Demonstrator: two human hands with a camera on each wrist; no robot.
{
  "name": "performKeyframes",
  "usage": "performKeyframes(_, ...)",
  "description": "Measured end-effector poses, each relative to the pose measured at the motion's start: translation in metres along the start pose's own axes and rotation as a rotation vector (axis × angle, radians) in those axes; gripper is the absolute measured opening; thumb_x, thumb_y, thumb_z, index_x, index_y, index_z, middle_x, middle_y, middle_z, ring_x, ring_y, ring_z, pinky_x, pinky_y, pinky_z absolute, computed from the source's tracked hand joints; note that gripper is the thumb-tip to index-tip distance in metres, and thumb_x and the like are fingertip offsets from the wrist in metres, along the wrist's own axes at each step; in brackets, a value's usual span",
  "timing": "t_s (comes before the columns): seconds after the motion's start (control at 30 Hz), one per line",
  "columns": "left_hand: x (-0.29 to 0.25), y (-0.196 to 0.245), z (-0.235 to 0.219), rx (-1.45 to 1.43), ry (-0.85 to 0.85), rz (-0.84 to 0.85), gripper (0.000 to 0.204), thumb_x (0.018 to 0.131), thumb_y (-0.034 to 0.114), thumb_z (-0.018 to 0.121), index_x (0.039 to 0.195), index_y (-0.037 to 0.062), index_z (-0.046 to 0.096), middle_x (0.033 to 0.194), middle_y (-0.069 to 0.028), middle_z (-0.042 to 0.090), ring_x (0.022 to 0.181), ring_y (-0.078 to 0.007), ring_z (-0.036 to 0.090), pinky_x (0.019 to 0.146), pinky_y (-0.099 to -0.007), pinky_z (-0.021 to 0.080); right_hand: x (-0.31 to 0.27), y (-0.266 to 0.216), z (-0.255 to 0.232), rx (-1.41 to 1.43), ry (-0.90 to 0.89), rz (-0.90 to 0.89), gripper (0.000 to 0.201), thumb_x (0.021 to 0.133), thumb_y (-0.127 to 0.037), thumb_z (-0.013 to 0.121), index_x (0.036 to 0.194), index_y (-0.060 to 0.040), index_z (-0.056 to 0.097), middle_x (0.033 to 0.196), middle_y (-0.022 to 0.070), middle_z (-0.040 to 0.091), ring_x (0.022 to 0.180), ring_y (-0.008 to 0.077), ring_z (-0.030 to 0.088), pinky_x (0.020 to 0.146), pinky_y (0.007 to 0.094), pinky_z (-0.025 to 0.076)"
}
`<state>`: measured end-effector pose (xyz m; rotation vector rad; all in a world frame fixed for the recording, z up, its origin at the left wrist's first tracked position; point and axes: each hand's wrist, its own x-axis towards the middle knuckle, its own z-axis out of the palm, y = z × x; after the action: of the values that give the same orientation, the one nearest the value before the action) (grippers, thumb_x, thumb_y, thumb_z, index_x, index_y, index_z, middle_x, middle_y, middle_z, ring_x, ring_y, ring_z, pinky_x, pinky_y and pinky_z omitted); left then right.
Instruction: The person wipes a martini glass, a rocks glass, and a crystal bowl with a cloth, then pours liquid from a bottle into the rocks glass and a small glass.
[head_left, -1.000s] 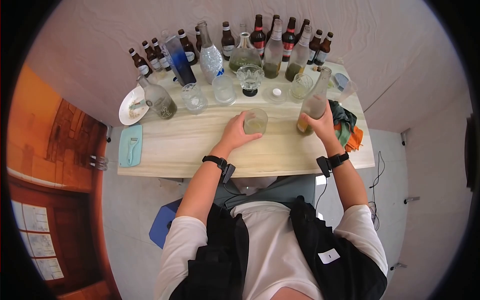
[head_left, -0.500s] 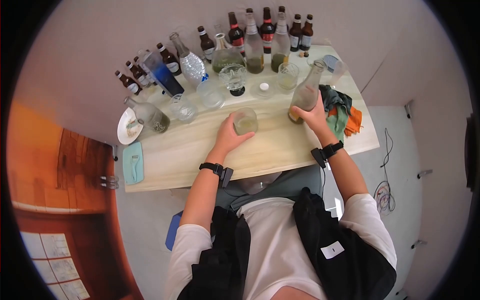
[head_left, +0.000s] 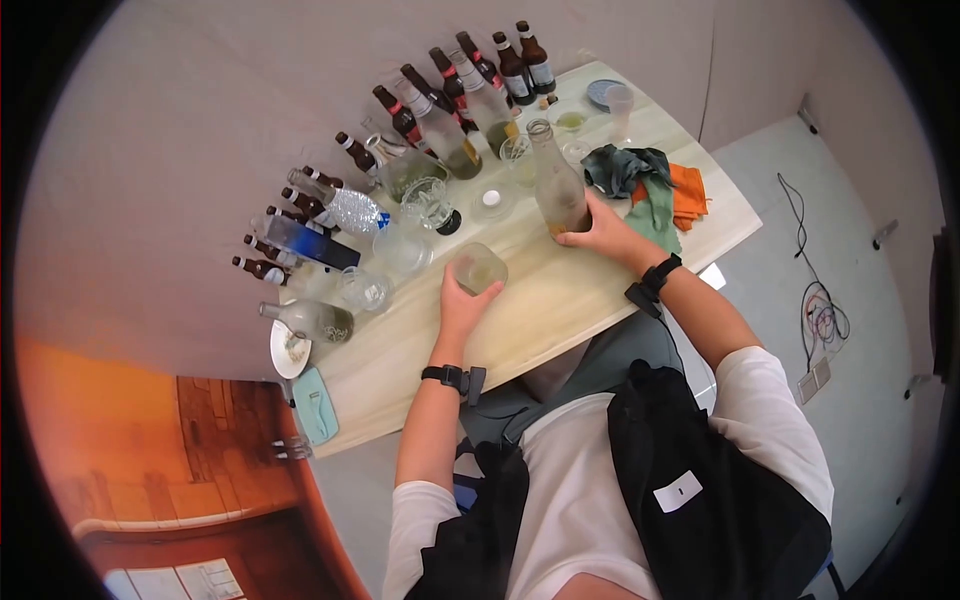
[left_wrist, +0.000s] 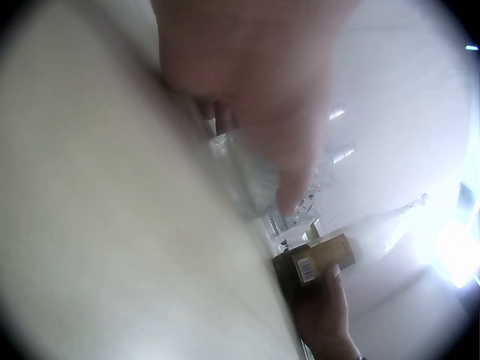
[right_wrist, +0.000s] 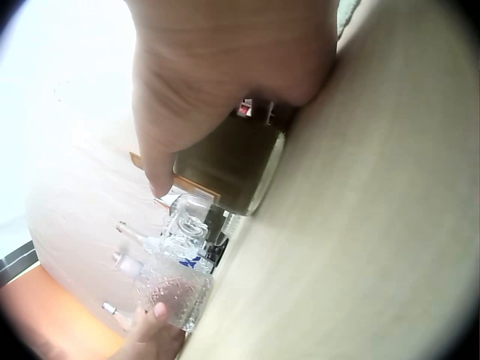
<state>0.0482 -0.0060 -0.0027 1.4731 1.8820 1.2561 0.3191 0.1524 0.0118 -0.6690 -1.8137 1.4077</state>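
My left hand [head_left: 462, 306] is curled round a clear tumbler [head_left: 484, 268] near the middle of the table, thumb on its near side. A little pale liquid shows in the tumbler. To the right, my right hand [head_left: 606, 236] grips a tall clear glass bottle [head_left: 558, 180] by its lower part. The bottle is upright, with murky greenish-brown liquid low inside and a yellowish label [left_wrist: 330, 255] facing the left wrist view. In the right wrist view the fingers behind the bottle [right_wrist: 225, 169] are hidden.
Several brown beer bottles [head_left: 515, 75] line the back of the wooden table [head_left: 420, 385], with a blue bottle [head_left: 310, 240] and empty-looking glasses [head_left: 365, 290] before them. Dark, green and orange cloths [head_left: 688, 195] lie at the right. A peeler rests on a teal board [head_left: 312, 400] at the left.
The head view has turned and tilted, so the table slants more, its right end higher in the picture. Both hands keep their holds on the tumbler and the bottle.
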Motion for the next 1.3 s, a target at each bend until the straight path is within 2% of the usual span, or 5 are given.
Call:
performKeyframes(0.53,0.096,0.016,0.051,-0.037,0.307,0.094,0.07,0.073,0.028,0.087,0.124,-0.0009,0.049,0.124,-0.017,0.056,0.115,-0.0314,0.054,0.097,-0.041,0.042,-0.003,0.002,-0.001,-0.098,0.051,-0.051,0.079,0.072,-0.027,0.083,0.138,-0.0026,0.045,0.123,0.0144,0.061,0.113,0.0232,0.059,0.098,0.0344,0.045)
performKeyframes(0.77,0.119,0.013,0.063,-0.04,0.301,0.059,0.072,0.072,0.027,0.088,0.126,-0.0009,0.049,0.124,-0.0166,0.057,0.118,-0.0278,0.052,0.102,-0.0393,0.04,-0.002,0.001,-0.004,-0.118,-0.008,0.01,0.087,0.073,-0.026,0.084,0.144,-0.005,0.039,0.131,0.0119,0.056,0.12,0.0207,0.053,0.103,0.0344,0.042)
performKeyframes(0.83,0.12,0.014,0.066,0.011,0.32,0.068,0.072,0.072,0.029,0.088,0.125,-0.0026,0.049,0.124,-0.0202,0.056,0.118,-0.0346,0.052,0.101,-0.0427,0.04,-0.002,0.0,-0.004,-0.121,-0.008,-0.004,0.088,0.072,-0.026,0.084,0.144,-0.005,0.039,0.13,0.0129,0.056,0.119,0.0212,0.053,0.103,0.0344,0.042)
performKeyframes(0.97,0.123,0.011,0.07,0.024,0.322,0.052,0.073,0.072,0.03,0.088,0.126,-0.0019,0.049,0.125,-0.0188,0.057,0.12,-0.0311,0.052,0.104,-0.0405,0.038,-0.002,-0.006,-0.005,-0.107,-0.016,0.022,0.088,0.072,-0.027,0.084,0.144,-0.0049,0.039,0.129,0.0132,0.057,0.119,0.0214,0.054,0.103,0.0344,0.042)
performKeyframes(1.3,0.125,0.0,0.073,0.153,0.272,0.013,0.09,0.07,0.029,0.087,0.137,-0.008,0.039,0.134,-0.0266,0.05,0.127,-0.0405,0.046,0.108,-0.0461,0.036,-0.001,0.004,-0.003,-0.134,0.004,0.014,0.087,0.071,-0.026,0.086,0.143,-0.0063,0.04,0.129,0.0116,0.058,0.117,0.0205,0.054,0.101,0.0343,0.043)
